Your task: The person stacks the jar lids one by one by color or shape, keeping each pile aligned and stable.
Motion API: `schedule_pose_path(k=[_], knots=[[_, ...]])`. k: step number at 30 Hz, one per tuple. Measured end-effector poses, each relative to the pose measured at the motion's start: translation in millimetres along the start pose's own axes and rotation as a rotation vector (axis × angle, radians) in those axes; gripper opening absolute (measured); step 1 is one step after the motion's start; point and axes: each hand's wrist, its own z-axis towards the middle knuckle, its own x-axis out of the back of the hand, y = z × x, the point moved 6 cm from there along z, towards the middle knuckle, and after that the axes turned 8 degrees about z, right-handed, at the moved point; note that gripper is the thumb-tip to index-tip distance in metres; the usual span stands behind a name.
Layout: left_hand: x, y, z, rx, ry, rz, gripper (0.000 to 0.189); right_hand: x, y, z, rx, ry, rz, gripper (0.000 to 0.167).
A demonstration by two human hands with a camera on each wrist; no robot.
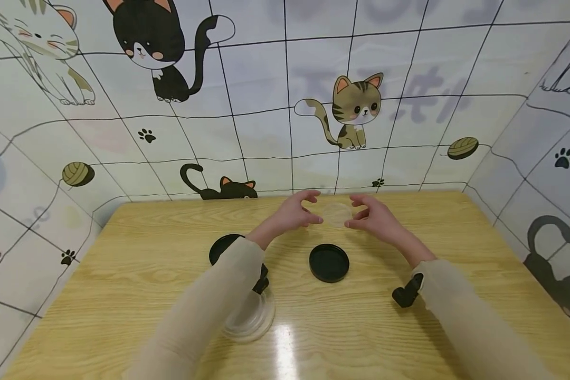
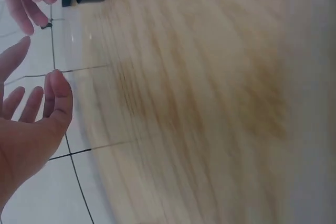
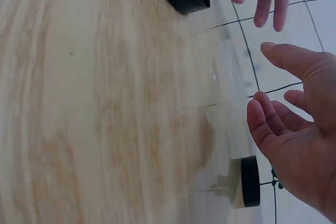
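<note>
A clear, shallow round dish-like piece (image 1: 337, 215) lies on the table toward its far edge. My left hand (image 1: 294, 212) is on its left side, thumb and fingers apart and bent toward it. On the other side my right hand (image 1: 374, 215) curves its spread thumb and fingers toward the same piece. Neither hand appears to grip it; whether a fingertip touches the rim I cannot tell. In the right wrist view the clear piece (image 3: 228, 69) shows only as a faint outline. Nearer me sits a black round shallow lid or dish (image 1: 329, 263).
A second black round piece (image 1: 224, 247) is partly covered by my left sleeve. Clear round pieces (image 1: 252, 319), seemingly stacked, lie below my left wrist. The wooden table (image 1: 147, 253) meets a cat-patterned wall covering (image 1: 266, 132) at the back and sides.
</note>
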Motion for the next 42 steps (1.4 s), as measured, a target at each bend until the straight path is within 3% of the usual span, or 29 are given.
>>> schedule_pose_path(k=[4,8,14,19,32,38,42], knots=[[-4.1,-7.2,13.4,0.078,0.012,0.027,0.076,-3,10,3.8,-0.053,-0.023,0.001,0.082],[-9.4,-7.4,19.9,0.098,-0.011,0.028,0.077,-5,16,5.7,-0.058,-0.029,-0.031,0.084],[-13.2,-9.0,25.8,0.100,-0.011,0.016,0.077,-11,18,14.0,-0.040,-0.035,-0.054,0.084],[-13.0,-8.9,28.4,0.095,-0.005,0.082,0.077,-16,19,19.8,-0.023,-0.027,-0.079,0.080],[-18.1,-7.5,35.9,0.061,-0.067,0.187,0.065,-18,18,19.3,0.011,-0.026,-0.082,0.064],[-17.7,-8.8,34.3,0.056,-0.064,0.190,0.065,-18,18,17.8,0.002,-0.027,-0.050,0.065],[-17.2,-8.1,31.2,0.041,-0.063,0.139,0.064,-15,16,13.2,-0.009,-0.016,-0.015,0.067]])
